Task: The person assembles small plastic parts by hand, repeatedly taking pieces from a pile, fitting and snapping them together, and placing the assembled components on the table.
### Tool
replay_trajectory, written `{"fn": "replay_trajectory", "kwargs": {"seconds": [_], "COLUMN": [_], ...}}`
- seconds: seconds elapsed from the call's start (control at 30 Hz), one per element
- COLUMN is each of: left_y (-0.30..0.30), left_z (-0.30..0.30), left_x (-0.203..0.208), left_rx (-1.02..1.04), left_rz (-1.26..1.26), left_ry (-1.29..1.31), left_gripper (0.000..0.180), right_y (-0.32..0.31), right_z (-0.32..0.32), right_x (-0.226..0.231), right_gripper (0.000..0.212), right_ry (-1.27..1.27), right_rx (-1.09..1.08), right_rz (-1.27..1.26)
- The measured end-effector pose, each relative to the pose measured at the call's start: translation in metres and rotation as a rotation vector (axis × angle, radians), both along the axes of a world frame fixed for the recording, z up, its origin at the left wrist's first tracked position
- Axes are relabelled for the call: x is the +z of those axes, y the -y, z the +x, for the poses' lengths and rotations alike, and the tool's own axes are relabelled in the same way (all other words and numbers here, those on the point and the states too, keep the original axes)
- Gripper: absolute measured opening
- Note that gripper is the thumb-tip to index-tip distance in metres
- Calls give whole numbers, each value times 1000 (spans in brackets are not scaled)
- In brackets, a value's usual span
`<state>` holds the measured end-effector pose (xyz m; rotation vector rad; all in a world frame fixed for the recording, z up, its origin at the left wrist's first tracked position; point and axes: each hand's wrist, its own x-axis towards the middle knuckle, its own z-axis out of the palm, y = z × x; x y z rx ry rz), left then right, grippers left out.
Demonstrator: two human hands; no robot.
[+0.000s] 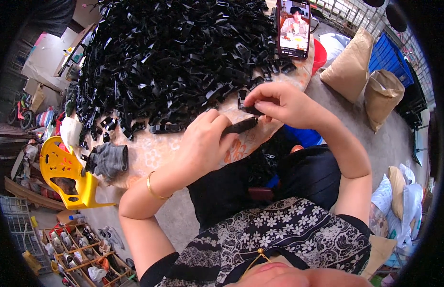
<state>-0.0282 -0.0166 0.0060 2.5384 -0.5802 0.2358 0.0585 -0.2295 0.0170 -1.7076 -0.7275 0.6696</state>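
Note:
My left hand (207, 138) is closed round a long black plastic part (242, 126), which sticks out to the right from between thumb and fingers. Just to its right, my right hand (286, 105) is bent at the fingers, its tips pinched on a small black plastic part (251, 109), mostly hidden under them. Both hands are over the near edge of a table with a flowered cloth (152, 155). Beyond them lies a large heap of black plastic parts (179, 52). A flat black part (167, 128) rests on the cloth left of my left hand.
A phone (294, 28) stands at the heap's right, with a red bucket (319, 55) behind. A dark grey cloth bundle (108, 160) lies at the table's left edge, beside a yellow plastic chair (64, 174). Brown sacks (348, 64) stand right. A blue container (303, 136) sits below the table.

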Motion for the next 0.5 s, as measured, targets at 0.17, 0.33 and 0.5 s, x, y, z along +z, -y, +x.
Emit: {"fn": "replay_trajectory", "kwargs": {"seconds": [0.17, 0.33, 0.5], "left_y": [3, 3, 1], "left_z": [1, 2, 1], "left_x": [1, 0, -3], "left_rx": [6, 11, 6], "left_rz": [-11, -15, -59], "left_ry": [-1, 10, -1], "left_gripper": [18, 17, 19], "right_y": [1, -2, -2], "right_z": [-2, -10, -10], "right_x": [-13, -19, -27], "right_gripper": [16, 24, 28], "right_ry": [6, 317, 738], "right_rx": [42, -27, 21], "right_rz": [8, 189, 29]}}
